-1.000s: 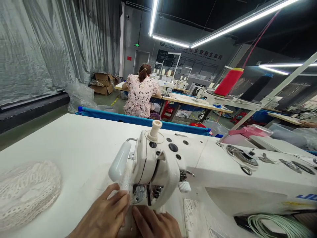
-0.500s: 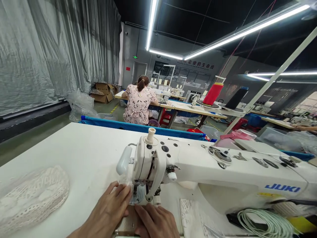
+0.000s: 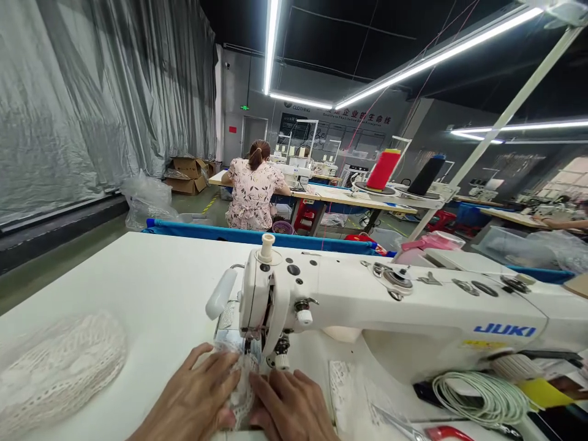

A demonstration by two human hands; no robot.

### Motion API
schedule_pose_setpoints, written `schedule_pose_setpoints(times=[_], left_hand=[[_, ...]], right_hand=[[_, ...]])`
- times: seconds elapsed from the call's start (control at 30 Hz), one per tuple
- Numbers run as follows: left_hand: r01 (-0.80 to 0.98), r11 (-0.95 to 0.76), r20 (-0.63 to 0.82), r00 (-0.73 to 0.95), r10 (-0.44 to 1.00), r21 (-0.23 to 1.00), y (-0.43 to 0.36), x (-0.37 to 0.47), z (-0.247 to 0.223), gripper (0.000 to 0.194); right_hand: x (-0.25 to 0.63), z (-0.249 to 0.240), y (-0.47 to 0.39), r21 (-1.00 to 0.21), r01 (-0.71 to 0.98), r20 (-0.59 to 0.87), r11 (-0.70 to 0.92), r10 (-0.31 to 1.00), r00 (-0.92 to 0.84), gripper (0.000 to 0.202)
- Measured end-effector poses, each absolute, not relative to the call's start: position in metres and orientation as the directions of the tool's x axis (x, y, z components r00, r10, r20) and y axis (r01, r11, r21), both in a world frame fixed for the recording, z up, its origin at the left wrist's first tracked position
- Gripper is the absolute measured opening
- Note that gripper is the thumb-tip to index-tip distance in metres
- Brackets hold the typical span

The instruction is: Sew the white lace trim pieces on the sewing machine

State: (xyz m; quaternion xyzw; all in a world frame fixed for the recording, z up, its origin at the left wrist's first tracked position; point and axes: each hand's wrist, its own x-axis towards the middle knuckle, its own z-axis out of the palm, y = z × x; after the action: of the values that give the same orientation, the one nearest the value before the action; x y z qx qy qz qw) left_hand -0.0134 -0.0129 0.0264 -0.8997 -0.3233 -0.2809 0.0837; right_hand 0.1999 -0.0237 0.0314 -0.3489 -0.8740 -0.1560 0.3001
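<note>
A white sewing machine (image 3: 390, 306) marked JUKI reaches in from the right, its needle area just beyond both hands. White lace (image 3: 242, 389) lies under the needle area and runs toward me between the hands. My left hand (image 3: 195, 392) rests on the lace's left side, fingers bent and pressed down on it. At its right edge, just in front of the presser foot, my right hand (image 3: 291, 401) has its fingers together on the fabric. Another lace piece (image 3: 342, 389) lies right of my right hand.
A lace pile (image 3: 64, 367) sits on the white table (image 3: 151, 282) at left. Scissors (image 3: 397, 422) and coiled pale green cord (image 3: 480, 398) lie at lower right. Thread cones (image 3: 383, 170) stand behind the machine. A person (image 3: 254, 187) sits farther back.
The camera view has shifted slightly. Lace now shows between my hands and under the needle area, where bare plate showed before. The scissors have come further into view.
</note>
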Motion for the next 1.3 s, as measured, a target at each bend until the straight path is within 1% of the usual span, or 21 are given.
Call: schedule_pose_setpoints(times=[0.07, 0.23, 0.37, 0.5, 0.6, 0.67, 0.73, 0.83, 0.9, 1.03, 1.2, 1.3], left_hand=[[0.623, -0.780, 0.562, 0.626, 0.541, 0.057, -0.008, -0.012, 0.026, 0.021], [0.609, -0.776, 0.592, 0.567, 0.572, 0.167, 0.001, -0.011, 0.035, 0.020], [0.626, -0.768, 0.612, 0.556, 0.562, 0.137, 0.003, -0.011, 0.035, 0.022], [0.589, -0.793, 0.641, 0.551, 0.535, 0.156, -0.008, -0.007, 0.035, 0.027], [0.560, -0.813, 0.632, 0.574, 0.521, 0.161, -0.017, -0.003, 0.038, 0.029], [0.560, -0.812, 0.624, 0.580, 0.525, 0.162, -0.021, -0.001, 0.039, 0.034], [0.560, -0.814, 0.647, 0.566, 0.512, 0.155, -0.022, 0.001, 0.040, 0.037], [0.557, -0.818, 0.665, 0.558, 0.496, 0.143, -0.022, 0.003, 0.039, 0.035], [0.576, -0.808, 0.649, 0.569, 0.505, 0.124, -0.022, 0.003, 0.038, 0.034], [0.598, -0.800, 0.660, 0.579, 0.479, 0.056, -0.023, 0.002, 0.032, 0.034], [0.616, -0.786, 0.638, 0.583, 0.503, 0.057, -0.022, 0.002, 0.025, 0.033], [0.628, -0.777, 0.645, 0.576, 0.502, 0.044, -0.022, 0.003, 0.026, 0.033]], right_hand=[[0.200, 0.031, -0.021, 0.079, 0.717, 0.624, 0.692, 0.527, -0.577, 0.043], [0.201, 0.030, -0.016, 0.078, 0.733, 0.593, 0.676, 0.560, -0.579, 0.049], [0.203, 0.032, -0.018, 0.065, 0.711, 0.573, 0.700, 0.557, -0.601, 0.048], [0.206, 0.037, -0.023, -0.054, 0.632, 0.518, 0.774, 0.562, -0.645, 0.042], [0.208, 0.038, -0.025, -0.106, 0.577, 0.527, 0.810, 0.538, -0.658, 0.042], [0.208, 0.038, -0.026, -0.115, 0.563, 0.542, 0.818, 0.527, -0.655, 0.042], [0.207, 0.037, -0.026, -0.121, 0.556, 0.554, 0.823, 0.521, -0.650, 0.042], [0.206, 0.037, -0.026, -0.124, 0.551, 0.559, 0.825, 0.517, -0.648, 0.044], [0.207, 0.037, -0.026, -0.129, 0.548, 0.553, 0.826, 0.519, -0.652, 0.045], [0.209, 0.036, -0.026, -0.135, 0.545, 0.530, 0.827, 0.525, -0.666, 0.049], [0.210, 0.036, -0.026, -0.139, 0.546, 0.499, 0.826, 0.535, -0.682, 0.049], [0.210, 0.038, -0.026, -0.127, 0.550, 0.512, 0.826, 0.529, -0.677, 0.050]])
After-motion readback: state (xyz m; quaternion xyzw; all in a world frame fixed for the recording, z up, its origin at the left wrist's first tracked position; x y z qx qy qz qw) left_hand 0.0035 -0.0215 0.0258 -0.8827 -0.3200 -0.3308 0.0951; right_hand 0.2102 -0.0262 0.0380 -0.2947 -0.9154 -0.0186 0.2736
